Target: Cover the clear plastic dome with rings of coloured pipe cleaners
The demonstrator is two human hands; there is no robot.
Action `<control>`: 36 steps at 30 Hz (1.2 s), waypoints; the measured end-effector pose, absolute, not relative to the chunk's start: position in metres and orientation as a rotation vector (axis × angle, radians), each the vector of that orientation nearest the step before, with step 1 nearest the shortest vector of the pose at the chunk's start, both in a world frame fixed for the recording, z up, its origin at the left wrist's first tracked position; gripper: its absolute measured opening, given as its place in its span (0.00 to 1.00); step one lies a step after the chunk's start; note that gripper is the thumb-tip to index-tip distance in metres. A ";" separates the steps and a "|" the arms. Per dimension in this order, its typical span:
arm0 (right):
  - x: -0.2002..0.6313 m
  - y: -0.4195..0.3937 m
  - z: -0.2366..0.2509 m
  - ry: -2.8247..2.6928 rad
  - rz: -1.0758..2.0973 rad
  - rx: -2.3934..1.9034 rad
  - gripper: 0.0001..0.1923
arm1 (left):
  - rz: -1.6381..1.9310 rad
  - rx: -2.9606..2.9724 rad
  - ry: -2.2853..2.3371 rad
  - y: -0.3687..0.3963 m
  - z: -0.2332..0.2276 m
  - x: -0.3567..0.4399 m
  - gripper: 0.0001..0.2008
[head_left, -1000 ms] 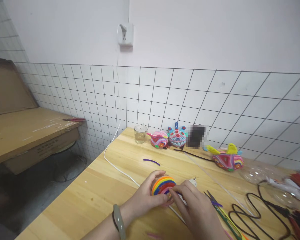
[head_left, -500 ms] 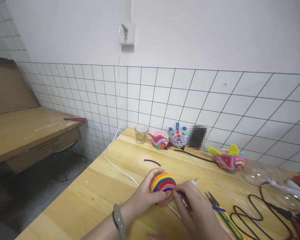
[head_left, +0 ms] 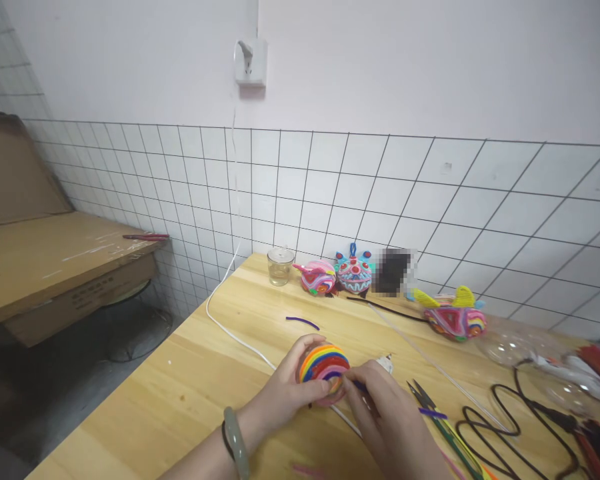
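My left hand, with a bracelet at its wrist, is closed round a ball covered with curved bands of orange, yellow, blue, red and pink pipe cleaner. At the ball's right side, my right hand pinches a dark purple pipe cleaner between thumb and fingers. Its end lies against the ball, where a purple arc shows inside the pink band. Beyond the hands, a short purple pipe cleaner piece lies on the table. Scissors rest to the right, with another purple piece across them.
Along the wall stand a glass cup, a pink fish-like ornament, a blue horned ornament and a yellow-finned fish ornament. Clear plastic shells and a looping black cord lie right. A white cable crosses the wooden table.
The whole view has shifted slightly, so things sit a little further left and up. Both hands keep nearly the same hold on the ball and the purple pipe cleaner.
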State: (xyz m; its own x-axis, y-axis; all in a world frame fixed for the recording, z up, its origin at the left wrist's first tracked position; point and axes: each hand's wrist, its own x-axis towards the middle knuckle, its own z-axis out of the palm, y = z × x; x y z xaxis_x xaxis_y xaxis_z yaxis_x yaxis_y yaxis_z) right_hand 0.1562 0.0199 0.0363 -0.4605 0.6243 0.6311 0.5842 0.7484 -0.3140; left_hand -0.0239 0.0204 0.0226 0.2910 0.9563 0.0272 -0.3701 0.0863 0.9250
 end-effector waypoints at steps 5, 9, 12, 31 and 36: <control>0.154 0.020 0.039 -2.152 0.046 -0.908 0.07 | 1.128 1.012 0.728 0.020 0.023 -0.024 0.29; 0.153 0.018 0.039 -2.149 0.045 -0.917 0.07 | 1.122 0.988 0.733 0.020 0.024 -0.024 0.29; 0.153 0.018 0.039 -2.140 0.029 -0.912 0.07 | 1.121 0.981 0.733 0.019 0.025 -0.024 0.29; 0.152 0.020 0.039 -2.128 0.007 -0.911 0.08 | 1.111 1.010 0.728 0.020 0.024 -0.024 0.30; 0.151 0.020 0.039 -2.120 -0.024 -0.922 0.09 | 1.095 1.043 0.711 0.020 0.020 -0.024 0.30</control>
State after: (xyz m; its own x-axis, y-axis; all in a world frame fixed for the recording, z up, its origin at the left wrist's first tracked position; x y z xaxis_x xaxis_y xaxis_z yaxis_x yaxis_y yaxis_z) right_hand 0.1512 0.0199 0.0395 -0.4085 0.6051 0.6834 0.6202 0.7333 -0.2786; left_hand -0.0244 0.0197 0.0199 0.3287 0.9441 0.0265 -0.3594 0.0991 0.9279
